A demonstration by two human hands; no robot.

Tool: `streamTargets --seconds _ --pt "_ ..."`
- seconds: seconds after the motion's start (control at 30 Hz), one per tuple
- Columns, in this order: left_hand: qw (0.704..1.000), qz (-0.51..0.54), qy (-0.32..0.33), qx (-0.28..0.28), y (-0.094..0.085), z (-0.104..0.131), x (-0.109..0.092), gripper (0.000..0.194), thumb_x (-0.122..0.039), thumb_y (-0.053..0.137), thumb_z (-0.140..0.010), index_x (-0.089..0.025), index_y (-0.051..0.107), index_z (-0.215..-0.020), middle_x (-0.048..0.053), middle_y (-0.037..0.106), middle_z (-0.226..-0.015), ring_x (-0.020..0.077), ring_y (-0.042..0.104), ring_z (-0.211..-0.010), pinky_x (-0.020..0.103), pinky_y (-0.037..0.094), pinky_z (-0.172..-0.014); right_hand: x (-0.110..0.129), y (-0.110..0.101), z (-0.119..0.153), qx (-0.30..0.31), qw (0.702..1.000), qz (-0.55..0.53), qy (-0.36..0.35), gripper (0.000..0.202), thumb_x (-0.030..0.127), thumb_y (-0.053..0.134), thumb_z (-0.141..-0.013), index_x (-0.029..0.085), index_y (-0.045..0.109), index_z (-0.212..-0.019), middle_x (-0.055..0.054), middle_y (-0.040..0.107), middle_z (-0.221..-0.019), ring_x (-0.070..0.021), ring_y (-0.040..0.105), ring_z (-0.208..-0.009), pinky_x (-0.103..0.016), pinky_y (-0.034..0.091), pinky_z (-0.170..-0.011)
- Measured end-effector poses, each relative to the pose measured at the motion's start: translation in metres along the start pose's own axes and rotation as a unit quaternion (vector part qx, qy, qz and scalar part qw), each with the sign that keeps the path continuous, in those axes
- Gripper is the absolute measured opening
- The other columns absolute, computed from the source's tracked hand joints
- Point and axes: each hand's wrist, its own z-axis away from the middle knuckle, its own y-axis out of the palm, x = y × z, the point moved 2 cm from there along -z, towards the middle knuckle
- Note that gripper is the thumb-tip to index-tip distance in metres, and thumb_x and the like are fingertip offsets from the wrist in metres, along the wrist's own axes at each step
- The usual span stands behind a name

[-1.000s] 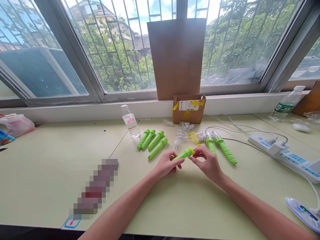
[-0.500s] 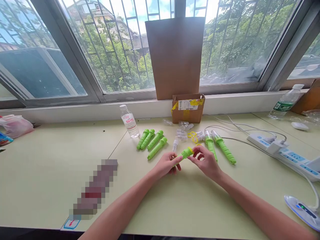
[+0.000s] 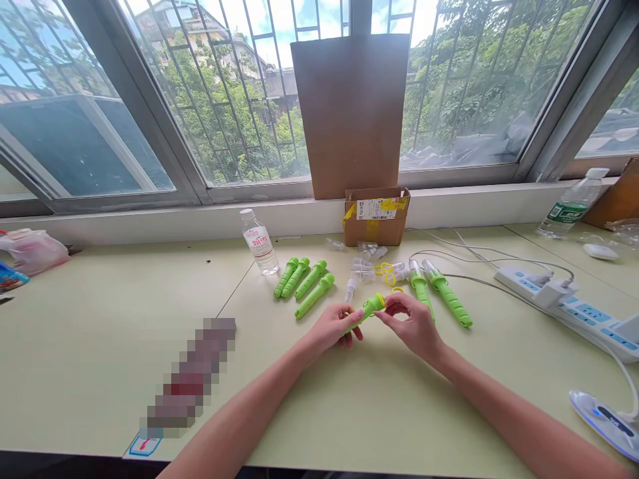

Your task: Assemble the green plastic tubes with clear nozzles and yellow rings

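My left hand (image 3: 332, 327) is closed around a green plastic tube (image 3: 370, 307), which tilts up to the right above the table. A yellow ring (image 3: 381, 301) sits at the tube's upper end. My right hand (image 3: 413, 324) has its thumb and forefinger at that ring, pinching its edge. Left of my hands lie several similar green tubes (image 3: 314, 296). On the right, two green tubes (image 3: 450, 301) carry clear tips. Behind my hands are loose clear plastic pieces (image 3: 363, 269) and several yellow rings (image 3: 389, 279).
A small cardboard box (image 3: 375, 229) stands at the back. One water bottle (image 3: 260, 245) is left of it; another bottle (image 3: 569, 205) is far right. A white power strip (image 3: 574, 306) with cables and a white device (image 3: 604, 422) lie right. A pixelated patch covers something at left.
My right fingers have shifted slightly at the yellow ring. The left hand keeps its hold on the green tube, and the things on the table stay put.
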Motion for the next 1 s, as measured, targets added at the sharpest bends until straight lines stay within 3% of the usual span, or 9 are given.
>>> streamTargets --seconds 0.23,0.4,0.73,0.9,1.0 --pt "1.000 0.013 -0.004 0.015 -0.0005 0.0012 -0.0020 0.049 -0.064 0.052 -0.078 -0.015 0.057 -0.085 0.005 0.068 -0.067 0.0097 0.051 -0.041 0.021 0.037 -0.040 -0.0006 0.0012 -0.0012 0.012 1.000 -0.008 -0.025 0.026 0.032 0.071 -0.076 0.021 0.053 -0.090 -0.003 0.061 -0.084 -0.0164 0.063 -0.068 -0.032 0.058 -0.059" --pt "1.000 0.015 -0.001 0.014 -0.0009 0.0001 -0.0001 0.048 -0.064 0.052 -0.078 -0.016 0.056 -0.080 0.004 0.067 -0.065 0.0101 0.052 -0.041 0.021 0.036 -0.039 -0.0001 -0.0007 0.0015 -0.004 0.999 -0.004 -0.036 0.018 0.028 0.068 -0.080 0.021 0.055 -0.089 -0.001 0.062 -0.079 -0.0155 0.064 -0.067 -0.033 0.059 -0.064" --pt "0.998 -0.025 0.044 -0.041 0.0028 -0.0029 0.0037 0.046 -0.061 0.052 -0.080 -0.016 0.057 -0.079 0.000 0.059 -0.061 0.0073 0.048 -0.038 0.018 0.035 -0.034 0.0042 -0.0057 0.0016 -0.044 0.993 0.008 -0.105 0.012 0.021 0.070 -0.077 0.020 0.060 -0.084 -0.004 0.065 -0.084 -0.0152 0.063 -0.067 -0.033 0.059 -0.066" --pt "0.993 -0.031 0.085 -0.081 0.0032 -0.0010 0.0014 0.042 -0.055 0.065 -0.073 -0.018 0.053 -0.090 -0.003 0.058 -0.070 0.0051 0.047 -0.040 0.017 0.037 -0.037 0.0047 -0.0048 0.0007 -0.057 0.995 -0.013 -0.083 0.012 0.024 0.071 -0.076 0.020 0.061 -0.082 -0.005 0.065 -0.088 -0.0165 0.064 -0.071 -0.035 0.060 -0.070" --pt "0.988 -0.020 0.107 -0.108 0.0027 0.0004 -0.0010 0.043 -0.049 0.073 -0.067 -0.019 0.049 -0.087 -0.003 0.058 -0.081 0.0044 0.048 -0.044 0.017 0.038 -0.038 0.0039 -0.0041 -0.0003 -0.069 0.996 -0.041 -0.049 0.015 0.027 0.072 -0.075 0.020 0.060 -0.081 -0.005 0.065 -0.091 -0.0165 0.065 -0.070 -0.037 0.060 -0.072"
